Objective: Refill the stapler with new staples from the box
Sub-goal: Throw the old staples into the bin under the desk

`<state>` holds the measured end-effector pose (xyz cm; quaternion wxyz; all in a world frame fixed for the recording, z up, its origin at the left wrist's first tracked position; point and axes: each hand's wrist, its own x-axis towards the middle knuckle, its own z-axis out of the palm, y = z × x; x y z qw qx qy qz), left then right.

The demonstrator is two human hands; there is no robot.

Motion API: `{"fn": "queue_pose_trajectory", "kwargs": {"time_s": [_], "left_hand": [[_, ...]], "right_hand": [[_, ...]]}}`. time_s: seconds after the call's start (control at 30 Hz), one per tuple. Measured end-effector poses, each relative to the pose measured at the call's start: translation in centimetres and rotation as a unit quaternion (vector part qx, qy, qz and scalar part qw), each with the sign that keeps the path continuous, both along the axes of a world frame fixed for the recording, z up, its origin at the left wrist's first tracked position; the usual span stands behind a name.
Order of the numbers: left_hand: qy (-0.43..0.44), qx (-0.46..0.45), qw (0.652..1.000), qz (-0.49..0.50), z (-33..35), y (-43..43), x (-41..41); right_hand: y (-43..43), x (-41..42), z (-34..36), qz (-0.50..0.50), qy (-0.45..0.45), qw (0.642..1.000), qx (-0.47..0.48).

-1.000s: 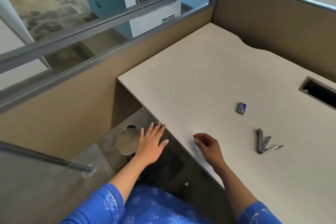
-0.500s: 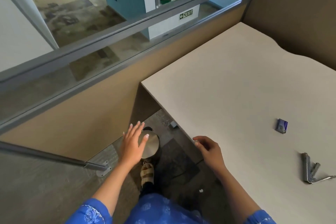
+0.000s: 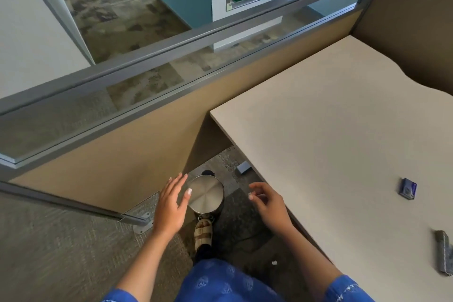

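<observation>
The small blue staple box (image 3: 408, 189) lies on the beige desk (image 3: 338, 135) near its right side. The grey metal stapler (image 3: 444, 255) lies at the right edge of the view, partly cut off. My left hand (image 3: 171, 206) is spread flat and holds nothing, just left of a steel pedal bin (image 3: 206, 195) on the floor. My right hand (image 3: 268, 203) hovers off the desk's front edge, right of the bin. Its fingers are curled and the thumb tip is near the forefinger. I cannot see anything between them.
The bin's lid is down and my sandalled foot (image 3: 203, 230) is at its pedal. A tan partition (image 3: 127, 154) with a glass top runs along the left. A small grey block (image 3: 244, 167) lies on the carpet under the desk, and a white scrap (image 3: 274, 263) lies nearer me.
My view has swung left and down, so the stapler and box slid toward the right edge. My right hand left the desk edge and moved over the floor beside the bin. My left hand stayed by the bin.
</observation>
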<state>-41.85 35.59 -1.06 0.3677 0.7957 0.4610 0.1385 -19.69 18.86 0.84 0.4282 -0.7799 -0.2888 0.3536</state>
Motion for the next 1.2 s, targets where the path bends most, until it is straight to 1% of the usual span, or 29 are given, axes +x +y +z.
{"fn": "queue_pose_trajectory", "kwargs": {"time_s": [0.13, 0.33, 0.43, 0.53, 0.7, 0.93, 1.1, 1.2], "left_hand": [[-0.022, -0.023, 0.999, 0.007, -0.3, 0.6, -0.5], [-0.041, -0.028, 0.999, 0.009, -0.1, 1.8, -0.8], [-0.054, -0.028, 0.998, 0.012, -0.1, 2.3, -1.0], [-0.066, -0.032, 0.997, 0.016, -0.2, 2.7, -1.3], [-0.088, -0.033, 0.995, 0.027, 0.1, 2.8, -1.6], [-0.110, -0.039, 0.992, 0.046, 0.8, 3.0, -1.2], [-0.109, -0.053, 0.991, 0.059, 0.2, 3.2, -0.5], [-0.118, -0.061, 0.989, 0.059, -1.3, 3.4, -0.3]], "right_hand": [[2.1, -0.9, -1.3, 0.005, 0.023, 0.998, -0.053], [3.6, -2.1, -3.5, -0.051, 0.120, 0.985, -0.110], [4.0, -2.5, -4.7, -0.066, 0.154, 0.977, -0.136], [4.8, -3.1, -5.7, -0.080, 0.178, 0.969, -0.152], [5.8, -3.9, -6.7, -0.138, 0.254, 0.945, -0.153], [7.2, -4.4, -8.5, -0.198, 0.280, 0.924, -0.167], [8.9, -5.1, -12.4, -0.241, 0.281, 0.907, -0.201], [10.0, -5.4, -15.9, -0.267, 0.315, 0.883, -0.224]]}}
